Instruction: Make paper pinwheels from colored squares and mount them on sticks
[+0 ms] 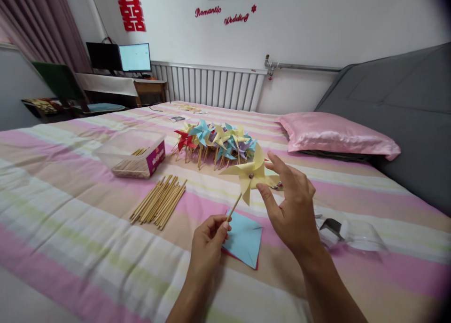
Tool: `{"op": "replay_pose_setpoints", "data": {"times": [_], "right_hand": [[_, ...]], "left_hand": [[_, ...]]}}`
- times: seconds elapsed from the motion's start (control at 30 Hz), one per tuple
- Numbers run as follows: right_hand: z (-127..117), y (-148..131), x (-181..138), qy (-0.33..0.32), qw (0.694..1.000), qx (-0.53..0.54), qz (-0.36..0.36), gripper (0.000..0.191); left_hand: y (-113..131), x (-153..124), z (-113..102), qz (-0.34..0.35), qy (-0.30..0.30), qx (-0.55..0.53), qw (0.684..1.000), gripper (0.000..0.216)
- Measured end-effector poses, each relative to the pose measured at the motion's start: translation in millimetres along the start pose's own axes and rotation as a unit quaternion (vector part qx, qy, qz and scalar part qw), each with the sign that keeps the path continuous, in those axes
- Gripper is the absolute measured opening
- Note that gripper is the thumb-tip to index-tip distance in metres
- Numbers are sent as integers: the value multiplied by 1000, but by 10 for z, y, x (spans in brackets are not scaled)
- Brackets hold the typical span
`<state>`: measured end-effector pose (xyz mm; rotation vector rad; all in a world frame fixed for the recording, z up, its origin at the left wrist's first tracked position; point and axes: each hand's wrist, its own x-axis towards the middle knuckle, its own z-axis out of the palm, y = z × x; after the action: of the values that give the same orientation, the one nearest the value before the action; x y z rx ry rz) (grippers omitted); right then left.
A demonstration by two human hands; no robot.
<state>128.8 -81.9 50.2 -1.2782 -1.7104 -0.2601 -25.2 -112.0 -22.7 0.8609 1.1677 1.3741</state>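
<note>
Pastel-striped bedding (88,229) spans the frame. Near centre, a pale-yellow paper pinwheel (245,170) tilts on a tan wooden stick (235,206) pinched by the left hand (208,240); the right hand (291,203), spread beside its blades (259,159), should touch lightly.

This is a bedroom in a home: a wide bed with a pink, white and beige striped cloth cover (88,219) fills the near part, with a shiny pink satin pillow (338,132) and a grey padded headboard (394,102) at right. Far left are a mauve fabric curtain (45,22) and a bright flat computer monitor (135,58); red paper wedding lettering (237,19) marks the far white wall (317,22).
</note>
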Motion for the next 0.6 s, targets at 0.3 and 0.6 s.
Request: {"op": "replay_pose_setpoints", "data": {"times": [0.3,0.6], "right_hand": [[-4,-7,-4,-31,999,-14,-38,47],[-40,19,13,87,994,43,40,50]], "left_hand": [[-9,8,-4,1,-1,2,1000,25],[-32,12,-51,-8,27,-44,999,25]]}}
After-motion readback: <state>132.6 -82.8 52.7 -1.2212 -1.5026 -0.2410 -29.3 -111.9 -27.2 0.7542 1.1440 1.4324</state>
